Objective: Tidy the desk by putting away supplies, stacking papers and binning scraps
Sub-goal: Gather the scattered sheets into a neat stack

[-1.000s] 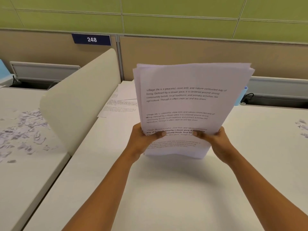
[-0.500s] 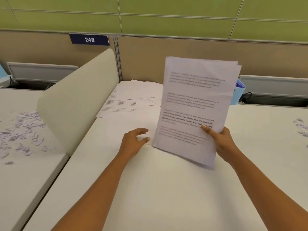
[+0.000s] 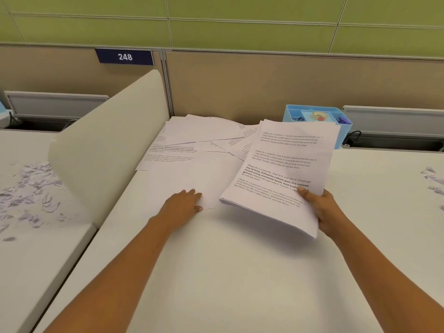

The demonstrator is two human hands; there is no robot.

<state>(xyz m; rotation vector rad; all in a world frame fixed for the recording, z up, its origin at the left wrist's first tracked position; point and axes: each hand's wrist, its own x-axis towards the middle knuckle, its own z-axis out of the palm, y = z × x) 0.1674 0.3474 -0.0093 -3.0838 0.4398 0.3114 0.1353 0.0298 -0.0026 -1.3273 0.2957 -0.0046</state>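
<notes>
Your white desk [image 3: 240, 272] has loose printed sheets [image 3: 197, 140] fanned out messily at the back, a blue organizer [image 3: 346, 134] just beside them (tape roll [image 3: 319, 115] inside), and torn paper scraps [image 3: 431, 176] at the right edge.

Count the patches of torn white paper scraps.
2: the large torn-scrap patch on the left neighbouring desk; the small torn-scrap patch at this desk's right edge. More may lie off-frame.

The loose sheets [image 3: 192, 145] lie left of the stack [image 3: 283, 169], organizer [image 3: 292, 114] apparently behind.

Navy plate [image 3: 125, 56] reads "248" — held sheets [image 3: 283, 169] begin "Village life is a peaceful".
</notes>
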